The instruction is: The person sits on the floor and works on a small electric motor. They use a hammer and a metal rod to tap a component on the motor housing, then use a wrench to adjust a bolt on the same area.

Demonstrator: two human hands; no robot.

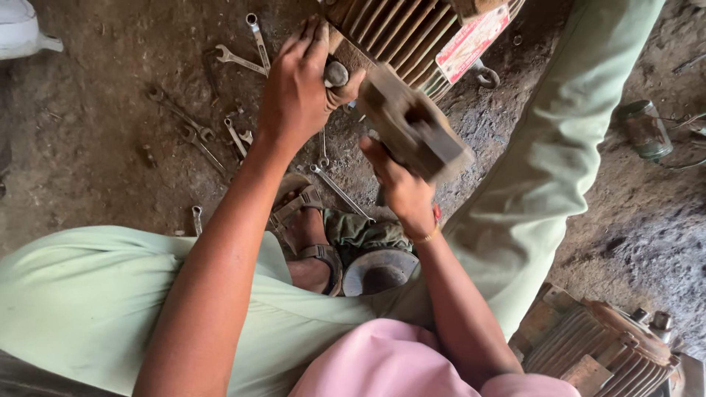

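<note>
Left hand: the left hand point(294, 92) sits up around 12 o'clock, fingers wrapped tight round a small rounded metal part point(336, 73) that pokes out at the thumb side. Clamped shut on it, pretty clearly.

Right hand: the right hand point(401, 187) is just right of centre, gripping a worn rectangular block point(412, 129) from underneath. The block tilts up toward 1 o'clock, with its top end just beside the metal part.

Motor: a ribbed motor housing point(401, 33) fills the 12 to 1 o'clock edge, right behind both hands. It has a red and white label point(474, 40) stuck on it. Can't tell whether the metal part is attached to the housing or only held against it.

Spanners: a bunch of spanners point(246, 62) lie scattered on the dirt floor point(95, 147) from about 10 to 11 o'clock. One long one point(340, 192) lies near centre, just left of the right wrist.

Legs: pale green trousers point(81, 294) take up 8 o'clock, and the other leg runs up to 2 o'clock. A sandalled foot point(312, 246) is tucked between them, close under the forearms.

Other bits: a dark round bowl-shaped piece point(379, 270) sits by the foot with a green rag point(360, 228) touching it. A second ribbed motor point(596, 345) is down at 4 o'clock. A glass jar point(646, 129) lies on its side at 3 o'clock, well apart from the hands.
</note>
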